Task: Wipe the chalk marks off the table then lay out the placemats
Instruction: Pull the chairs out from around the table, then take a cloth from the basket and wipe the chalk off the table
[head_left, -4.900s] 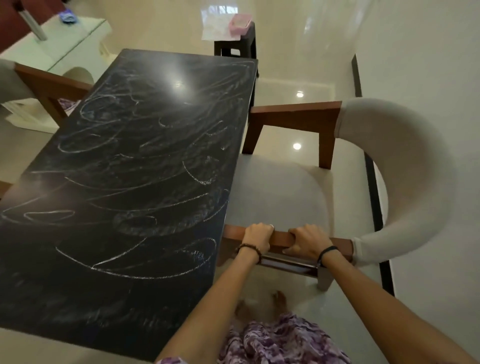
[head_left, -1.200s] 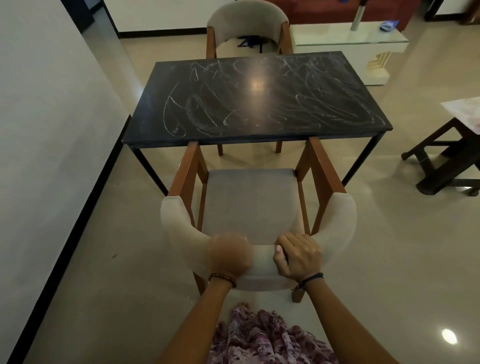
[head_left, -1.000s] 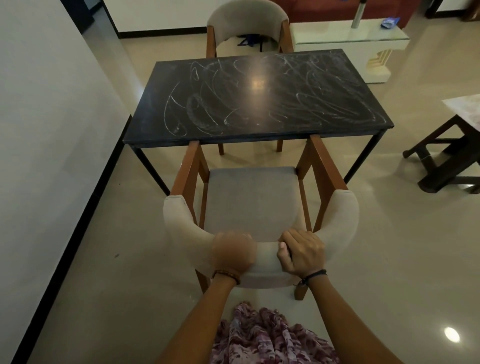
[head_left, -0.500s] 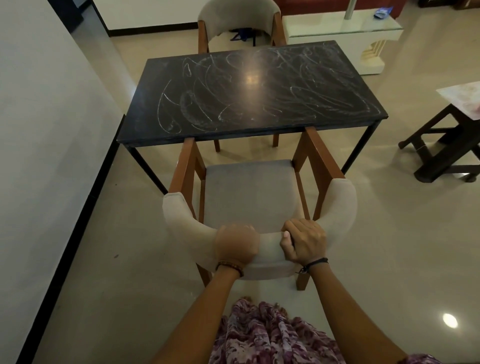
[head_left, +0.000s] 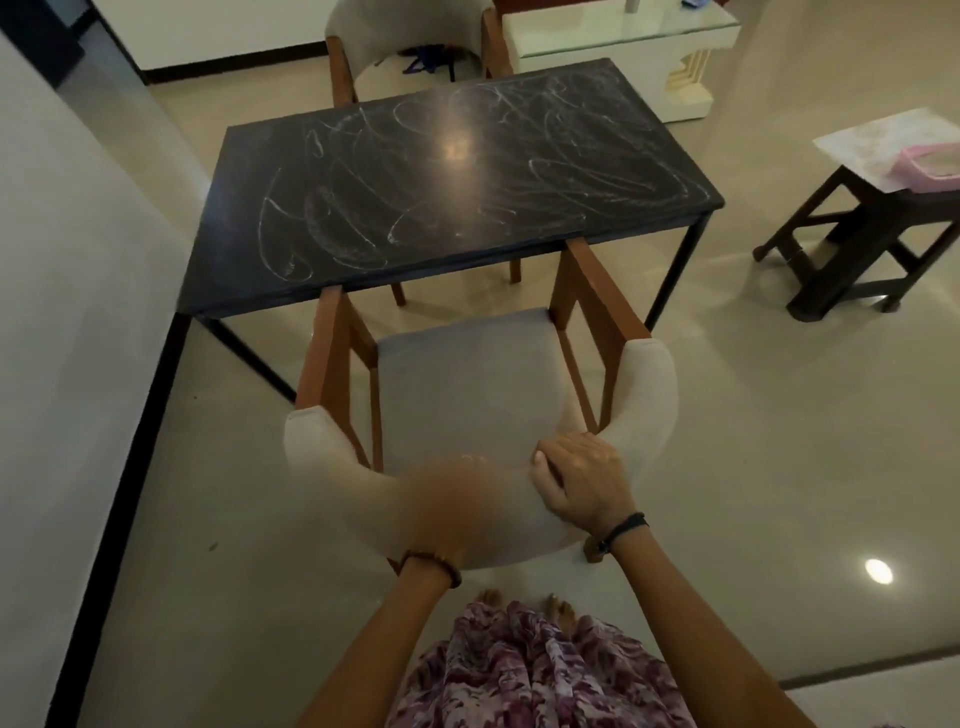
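Note:
The black table (head_left: 519, 218) stands ahead of me, its top covered in white chalk scribbles. A chair (head_left: 467, 384) with wooden arms and a pale padded backrest faces it, the arm fronts just under the table's near edge. My right hand (head_left: 582, 483) grips the top of the backrest, thumb on the inner side. Beside it on the backrest my left hand (head_left: 457, 499) is blurred, wrapped over the padding. A pale placemat (head_left: 872, 143) lies on a dark stool at the right, with a pink object (head_left: 930, 163) on top.
A second chair (head_left: 410, 36) sits at the table's far side. A white glass-topped side table (head_left: 623, 36) stands at the back right. The dark wooden stool (head_left: 852, 244) is to the right. A wall (head_left: 67, 312) runs close along the left.
I have gone from the table's side, gripping the chair's wooden arm, to behind the chair, holding its backrest. In the last second the view has shifted and the stool's top has come into sight.

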